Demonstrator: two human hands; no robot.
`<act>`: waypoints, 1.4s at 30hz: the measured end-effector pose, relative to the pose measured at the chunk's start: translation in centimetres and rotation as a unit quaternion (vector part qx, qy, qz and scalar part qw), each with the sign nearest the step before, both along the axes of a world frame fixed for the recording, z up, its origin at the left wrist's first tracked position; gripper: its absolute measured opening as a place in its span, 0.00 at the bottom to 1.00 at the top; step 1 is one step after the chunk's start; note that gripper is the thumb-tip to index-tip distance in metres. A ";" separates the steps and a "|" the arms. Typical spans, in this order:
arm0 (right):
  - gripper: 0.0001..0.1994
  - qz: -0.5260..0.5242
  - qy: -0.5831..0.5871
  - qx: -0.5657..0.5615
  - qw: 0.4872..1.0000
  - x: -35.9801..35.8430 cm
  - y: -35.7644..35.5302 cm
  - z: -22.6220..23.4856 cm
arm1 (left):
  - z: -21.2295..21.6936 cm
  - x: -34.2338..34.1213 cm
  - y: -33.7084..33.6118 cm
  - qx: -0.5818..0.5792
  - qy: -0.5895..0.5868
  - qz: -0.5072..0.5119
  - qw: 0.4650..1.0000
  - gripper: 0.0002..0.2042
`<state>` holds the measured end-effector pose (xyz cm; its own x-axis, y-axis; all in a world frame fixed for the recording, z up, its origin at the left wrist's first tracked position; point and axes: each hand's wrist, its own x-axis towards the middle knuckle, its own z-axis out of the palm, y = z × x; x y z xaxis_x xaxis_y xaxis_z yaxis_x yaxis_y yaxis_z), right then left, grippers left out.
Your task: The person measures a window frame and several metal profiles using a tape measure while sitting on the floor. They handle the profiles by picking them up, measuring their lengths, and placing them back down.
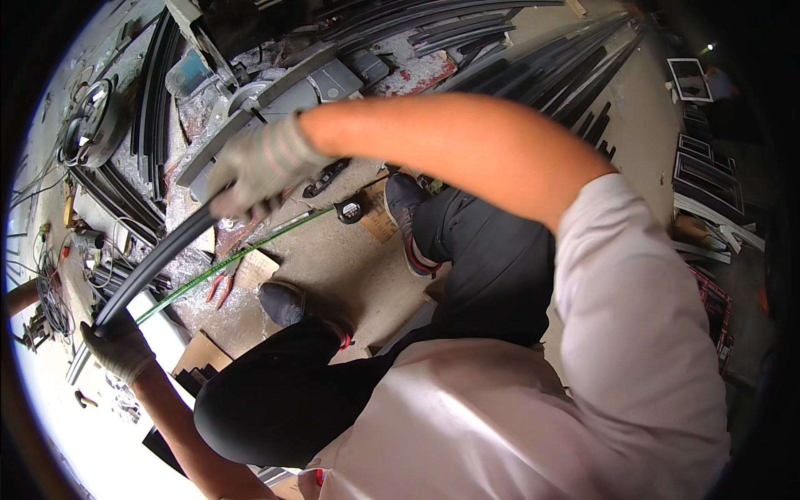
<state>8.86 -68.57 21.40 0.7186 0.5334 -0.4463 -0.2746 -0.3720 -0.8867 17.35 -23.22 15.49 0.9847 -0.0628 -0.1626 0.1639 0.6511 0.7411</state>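
gripping a long dark metal strip [158, 258] at both ends, we hold it slanted above the floor [333, 258]: our gloved left hand [118, 346] is clenched round its lower end, our gloved right hand [254, 167] is closed round its upper end near a grey saw machine [292, 83]; under the strip lie a green rod [225, 267], red-handled pliers [221, 283] and a tape measure [350, 208], with dark profiles [567, 75] stacked farther off

The long dark curved metal strip [154, 262] runs between the gloved left hand [117, 343] and gloved right hand [254, 167]. Beneath it on the dusty concrete floor [333, 258] lie red-handled pliers [219, 286], with the small tape measure [350, 208] further right.
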 end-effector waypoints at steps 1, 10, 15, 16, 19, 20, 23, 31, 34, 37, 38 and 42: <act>0.18 -0.021 0.010 -0.006 1.000 -0.5 -2.6 0.7 | 0.6 0.1 0.4 0.021 0.007 -0.007 1.000 0.17; 0.13 -0.421 0.081 0.314 0.847 -9.8 -20.0 -8.9 | -2.5 2.2 3.7 0.280 0.017 -0.036 0.959 0.12; 0.11 -0.603 0.038 0.467 0.645 -13.9 -20.7 -16.0 | -4.5 1.9 -3.5 0.272 0.089 -0.158 0.945 0.12; 0.11 -0.655 0.046 0.473 0.587 -14.3 -21.0 -17.2 | -5.7 2.2 -4.1 0.211 0.127 -0.218 0.944 0.13; 0.14 -0.738 0.069 0.448 0.499 -16.1 -22.5 -21.4 | -8.4 -1.9 -13.4 0.350 0.161 -0.270 0.882 0.18; 0.14 -0.751 0.072 0.435 0.492 -16.2 -22.8 -22.4 | -9.9 -3.0 -15.5 0.407 0.166 -0.310 0.843 0.19; 0.14 -0.764 0.064 0.403 0.500 -16.4 -22.6 -24.6 | -13.6 -6.9 -22.2 0.396 0.200 -0.407 0.799 0.20; 0.22 -0.767 0.097 0.208 0.599 -17.1 -20.6 -24.7 | -17.2 -15.1 -40.4 0.408 0.178 -0.476 0.758 0.23; 0.21 -0.786 0.112 0.178 0.581 -17.9 -20.7 -25.8 | -18.3 -16.6 -43.1 0.380 0.173 -0.529 0.739 0.22; 0.20 -0.790 0.114 0.140 0.585 -18.7 -21.4 -27.2 | -18.4 -17.3 -44.2 0.389 0.138 -0.544 0.730 0.20; 0.20 -0.800 0.085 0.139 0.577 -19.0 -21.5 -28.0 | -18.8 -17.2 -44.6 0.402 0.120 -0.554 0.719 0.20; 0.19 -0.805 0.047 0.099 0.582 -19.5 -20.8 -25.6 | -18.7 -17.2 -45.9 0.378 0.072 -0.548 0.743 0.14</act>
